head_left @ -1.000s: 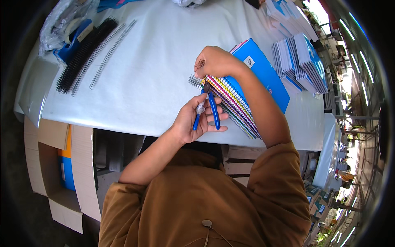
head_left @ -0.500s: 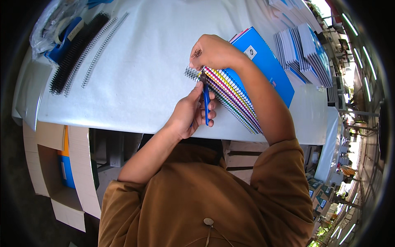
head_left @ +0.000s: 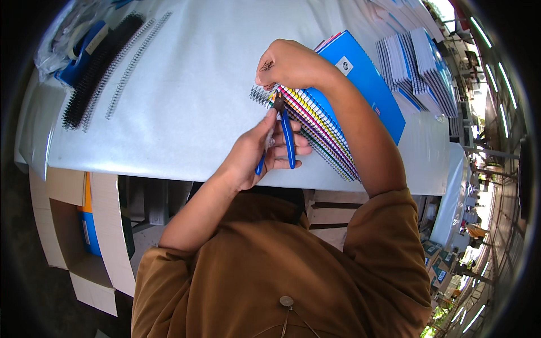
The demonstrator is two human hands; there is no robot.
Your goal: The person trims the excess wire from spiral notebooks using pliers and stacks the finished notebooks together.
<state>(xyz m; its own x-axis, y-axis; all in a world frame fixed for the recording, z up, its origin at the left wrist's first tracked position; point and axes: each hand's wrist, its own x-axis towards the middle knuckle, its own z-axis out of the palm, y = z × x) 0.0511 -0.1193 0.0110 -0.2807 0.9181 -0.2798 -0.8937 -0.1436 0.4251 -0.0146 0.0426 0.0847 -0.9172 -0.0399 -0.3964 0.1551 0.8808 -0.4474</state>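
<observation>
My left hand (head_left: pixel 249 153) holds a pair of cutting pliers (head_left: pixel 289 141) with blue handles, which are spread apart. Their dark jaws point away from me at the near corner of a stack of spiral-bound notebooks (head_left: pixel 363 84) with a blue cover on top. Coil ends (head_left: pixel 259 97) stick out past that corner. My right hand (head_left: pixel 290 63) is curled over the same corner, closed at the coil ends; its fingertips are mostly hidden beneath the hand. Striped edges in yellow, pink and white show through the coils, below my right forearm.
Loose black spiral coils (head_left: pixel 104 67) and thinner metal coils (head_left: pixel 138 65) lie at the left, beside a blue tape dispenser (head_left: pixel 81 56) and clear plastic. Stacked notebooks (head_left: pixel 417 67) stand at the far right. Below the table's left edge is an open cardboard box (head_left: pixel 107 225).
The pliers' handles have spread wider as my left fingers loosened. My right hand keeps its place at the notebook corner. The whole view has shifted slightly.
</observation>
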